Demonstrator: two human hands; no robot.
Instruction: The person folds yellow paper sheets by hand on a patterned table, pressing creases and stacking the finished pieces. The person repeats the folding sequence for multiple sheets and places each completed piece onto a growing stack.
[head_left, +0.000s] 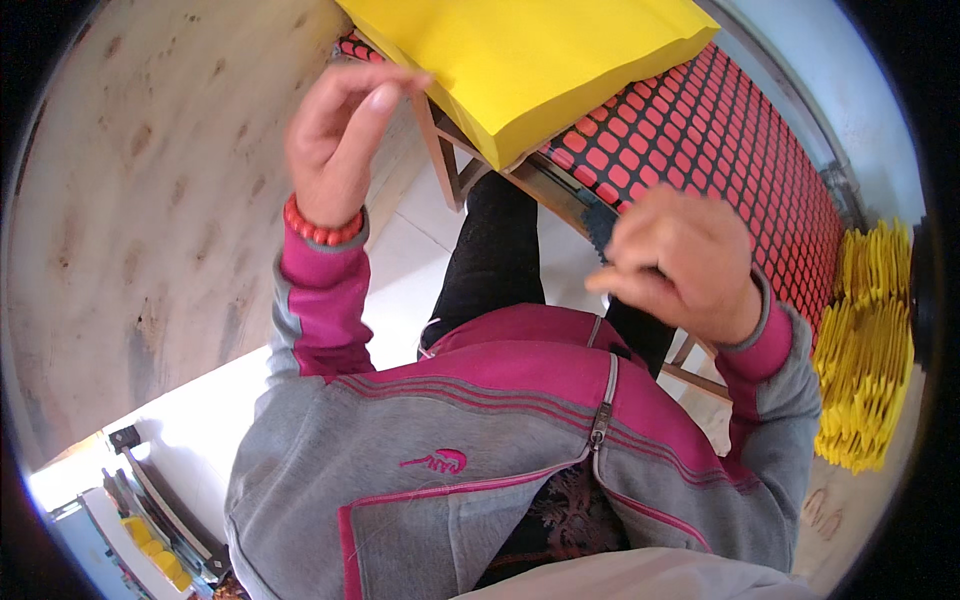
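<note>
A large, flat yellow piece [530, 60] with a thick folded side lies on the table, one corner pointing toward me; whether it is paper or cloth I cannot tell. My left hand [340, 140], with a red bead bracelet at the wrist, is raised at its left edge. Thumb and fingertips there are pinched together, and anything between them is too small to make out. Over the table's near edge hangs my right hand [690, 260], fingers curled and slightly blurred, apart from the yellow piece. What it may hold is hidden.
A red-and-black checked cover [700, 130] lies over the table. Many folded yellow pieces [868, 350] are stacked at the right. A pale wooden board [150, 200] fills the left side. Below the table, my legs and the table's wooden legs [440, 150] show.
</note>
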